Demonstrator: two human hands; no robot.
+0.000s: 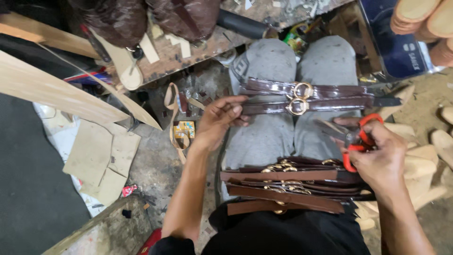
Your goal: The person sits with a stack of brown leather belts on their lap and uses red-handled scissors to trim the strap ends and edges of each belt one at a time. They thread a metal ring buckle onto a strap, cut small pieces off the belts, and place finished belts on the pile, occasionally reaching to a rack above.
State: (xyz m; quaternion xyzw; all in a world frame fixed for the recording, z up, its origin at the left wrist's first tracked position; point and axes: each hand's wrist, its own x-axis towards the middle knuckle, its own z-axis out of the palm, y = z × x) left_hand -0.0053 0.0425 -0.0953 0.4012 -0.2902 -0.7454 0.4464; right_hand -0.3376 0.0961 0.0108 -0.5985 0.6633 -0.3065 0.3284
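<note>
Brown straps with gold buckles lie in a pile across the person's lap, close to the body, where both hands can get at them. Just past the pile on the right, the right hand is closed around scissors with orange handles; the blades point left toward the middle, so they look ready to snip. A bit farther out, over the grey knees, the left hand pinches the left end of two shiny dark brown straps. They are held flat and side by side, each with a round gold ring in the middle, so the rings line up and the ends stick out to the right, near the scissors. On the floor to the left sit pale cardboard pieces and a thin tan strip that curls in a loop. Farther away, a messy wooden worktop holds a pale sole shape and small scraps. More pale soles are stacked at the far right.
</note>
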